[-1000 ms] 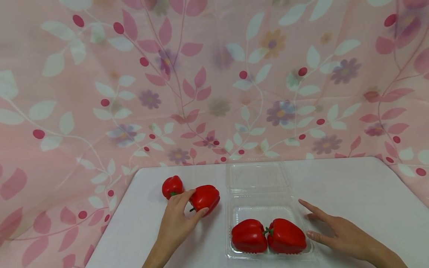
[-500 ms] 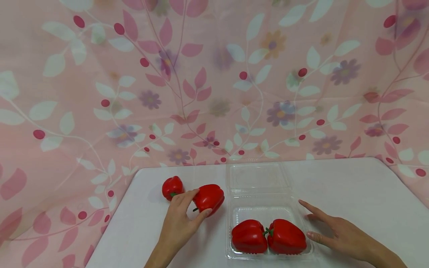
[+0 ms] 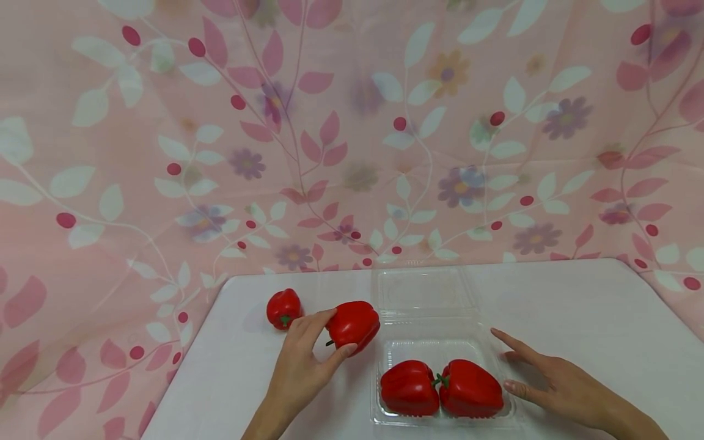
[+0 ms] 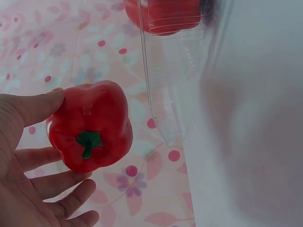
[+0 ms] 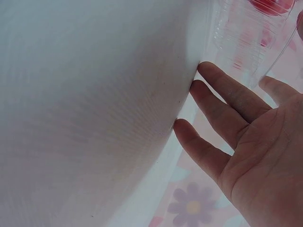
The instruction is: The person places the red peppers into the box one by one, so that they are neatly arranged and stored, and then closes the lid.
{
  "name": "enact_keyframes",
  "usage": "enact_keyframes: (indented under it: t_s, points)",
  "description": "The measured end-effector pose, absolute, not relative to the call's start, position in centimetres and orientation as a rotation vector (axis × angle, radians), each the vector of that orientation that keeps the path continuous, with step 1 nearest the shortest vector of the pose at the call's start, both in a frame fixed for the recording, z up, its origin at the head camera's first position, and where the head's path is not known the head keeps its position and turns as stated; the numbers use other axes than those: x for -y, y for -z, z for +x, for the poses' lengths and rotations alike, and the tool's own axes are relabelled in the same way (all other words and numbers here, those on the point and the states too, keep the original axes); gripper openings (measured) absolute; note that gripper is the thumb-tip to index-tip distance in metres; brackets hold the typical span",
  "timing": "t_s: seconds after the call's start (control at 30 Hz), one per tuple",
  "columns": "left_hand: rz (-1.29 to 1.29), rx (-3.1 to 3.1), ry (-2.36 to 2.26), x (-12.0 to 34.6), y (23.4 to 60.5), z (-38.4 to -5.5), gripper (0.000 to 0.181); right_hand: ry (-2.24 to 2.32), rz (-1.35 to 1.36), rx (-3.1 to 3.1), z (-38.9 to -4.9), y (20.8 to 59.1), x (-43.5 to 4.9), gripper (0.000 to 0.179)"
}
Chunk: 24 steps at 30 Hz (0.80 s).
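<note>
My left hand (image 3: 308,360) pinches a red bell pepper (image 3: 354,324) between thumb and fingers, just left of a clear plastic clamshell box (image 3: 376,366). In the left wrist view the held bell pepper (image 4: 90,123) turns its green stem to the camera. Two more red peppers lie in the near part of the box's base, a left one (image 3: 409,388) and a right one (image 3: 470,388), stems facing each other. My right hand (image 3: 561,388) is beside the box's right wall, fingers spread and holding nothing; in the right wrist view its fingertips (image 5: 182,125) rest on the white tabletop.
Another red bell pepper (image 3: 283,308) sits on the white table (image 3: 577,305) at the back left, behind my left hand. The box's lid (image 3: 423,290) lies folded open toward the back. A pink floral curtain (image 3: 352,134) hangs behind the table's far edge.
My left hand has carried its bell pepper rightward and slightly up, closer to the box. The right hand and the peppers in the box have stayed in place.
</note>
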<state>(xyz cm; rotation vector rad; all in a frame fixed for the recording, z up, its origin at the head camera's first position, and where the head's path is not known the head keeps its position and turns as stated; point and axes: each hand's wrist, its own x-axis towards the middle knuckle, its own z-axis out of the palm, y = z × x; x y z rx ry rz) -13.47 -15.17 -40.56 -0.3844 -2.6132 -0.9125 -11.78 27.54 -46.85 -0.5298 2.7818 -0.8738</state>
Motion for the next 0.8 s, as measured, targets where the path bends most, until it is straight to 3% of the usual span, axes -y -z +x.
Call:
enact_keyframes:
  t_s: [0.8]
  points:
    - [-0.500, 2.653, 1.101, 13.2, 40.6, -13.5, 0.065, 0.888, -0.532, -2.783, -11.7, 46.6, -27.5, 0.083]
